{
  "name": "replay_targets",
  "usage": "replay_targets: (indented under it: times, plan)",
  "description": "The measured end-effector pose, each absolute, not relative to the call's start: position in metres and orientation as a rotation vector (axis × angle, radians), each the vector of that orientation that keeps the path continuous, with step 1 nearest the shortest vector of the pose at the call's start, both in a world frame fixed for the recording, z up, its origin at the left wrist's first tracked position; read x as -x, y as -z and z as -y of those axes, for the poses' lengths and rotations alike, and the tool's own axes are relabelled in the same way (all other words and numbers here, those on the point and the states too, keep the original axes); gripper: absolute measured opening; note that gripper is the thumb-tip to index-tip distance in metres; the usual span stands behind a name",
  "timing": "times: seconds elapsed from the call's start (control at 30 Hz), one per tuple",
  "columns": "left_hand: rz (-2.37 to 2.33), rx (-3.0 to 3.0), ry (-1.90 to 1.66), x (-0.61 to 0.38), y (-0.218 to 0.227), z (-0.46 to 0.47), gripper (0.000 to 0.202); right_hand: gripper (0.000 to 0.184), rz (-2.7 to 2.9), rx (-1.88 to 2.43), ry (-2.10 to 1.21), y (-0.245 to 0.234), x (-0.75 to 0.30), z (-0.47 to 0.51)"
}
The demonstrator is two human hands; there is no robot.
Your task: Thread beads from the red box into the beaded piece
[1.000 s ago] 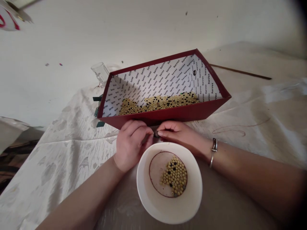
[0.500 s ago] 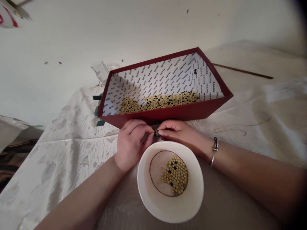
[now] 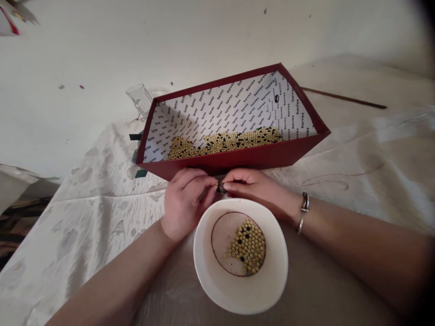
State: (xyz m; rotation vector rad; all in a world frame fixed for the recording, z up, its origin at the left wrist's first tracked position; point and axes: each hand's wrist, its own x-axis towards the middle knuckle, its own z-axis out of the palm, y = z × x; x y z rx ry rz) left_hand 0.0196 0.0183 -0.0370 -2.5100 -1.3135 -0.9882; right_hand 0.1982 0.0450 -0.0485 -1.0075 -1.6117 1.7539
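Left hand point(image 3: 188, 203): back up, lying against the near side of the box, left of centre; fingers curled, thumb and forefinger tips close together. Something tiny and pale shows at these tips; whether they are clamped on it cannot be told.

Right hand point(image 3: 249, 185): level with the left, tips nearly meeting it; thumb and forefinger pressed together on a small dark piece point(image 3: 221, 187), which sits between the two hands, in front of the box and just beyond the bowl. Its exact kind is too small to tell. A silver-coloured bracelet point(image 3: 302, 213) circles the wrist.

Bowl point(image 3: 204, 267): white, round-mouthed, nearest the person, between the forearms. Contents: beads point(image 3: 250, 246), mostly pale yellow with a few black, gathered on the right part of the floor.

Box point(image 3: 251, 158): dark red outside, white printed lining, open at the top. Contents: a bank of yellow and black beads point(image 3: 234, 141) along the near side.

Surroundings: clear glass point(image 3: 140, 96) beyond the box's left end; brown stick point(image 3: 343, 98) behind its right end; pale patterned tablecloth point(image 3: 112, 190) beneath.
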Motion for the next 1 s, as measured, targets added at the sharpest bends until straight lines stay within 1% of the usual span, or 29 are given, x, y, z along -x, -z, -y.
replay_targets:
  times: [0.3, 0.53, 1.0]
  plan:
    - [1.338, 2.508, 0.988, -0.0199, 0.0362, -0.0181, 0.006, 0.017, 1.612, 1.002, -1.756, 0.0511, -0.1984, -0.0452]
    - [1.323, 2.508, 1.008, -0.0199, 0.0367, -0.0182, 0.010, 0.018, 1.650, 1.021, -1.723, 0.0495, -0.1974, -0.0449]
    - [1.227, 2.505, 0.984, -0.0214, 0.0343, -0.0158, 0.011, 0.018, 1.655, 1.018, -1.740, 0.0494, -0.1990, -0.0456]
